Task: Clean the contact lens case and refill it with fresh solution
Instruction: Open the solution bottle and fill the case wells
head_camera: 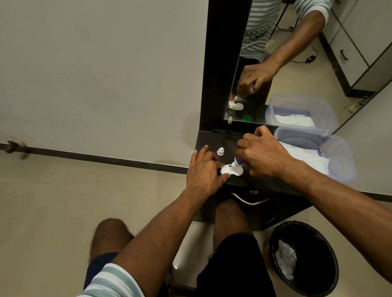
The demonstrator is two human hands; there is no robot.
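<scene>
A white contact lens case lies open on the dark dresser top. My left hand rests on the case's left end and pins it with thumb and fingers. My right hand grips a small solution bottle with a purple label, tipped down to the left so its white nozzle points into the left well of the case. The bottle's white cap stands apart on the dresser top, just behind my left hand.
A clear plastic box with white tissues sits at the right of the dresser. A mirror behind reflects my hand, the case and a green cap. A black bin with crumpled tissue stands on the floor at right. A drawer handle is below.
</scene>
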